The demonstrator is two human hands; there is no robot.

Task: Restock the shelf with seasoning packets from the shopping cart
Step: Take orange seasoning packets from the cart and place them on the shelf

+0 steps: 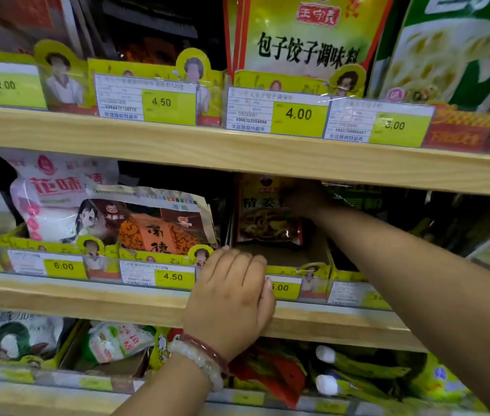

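Note:
A yellow and red seasoning packet [263,214] stands upright deep in the middle shelf's cardboard display tray [297,270]. My right hand [305,198] reaches far into the shadow under the upper shelf board and grips the packet's upper right edge. My left hand [231,295], with bead bracelets on the wrist, rests curled over the front edge of the middle shelf [87,298], covering part of a price tag. The shopping cart is out of view.
Brown and white packets [147,220] fill the slot to the left. The top shelf holds a large yellow dumpling-seasoning bag [306,40] and a green one [460,55]. The bottom shelf [57,394] carries mixed packets and bottles. Price labels line every shelf edge.

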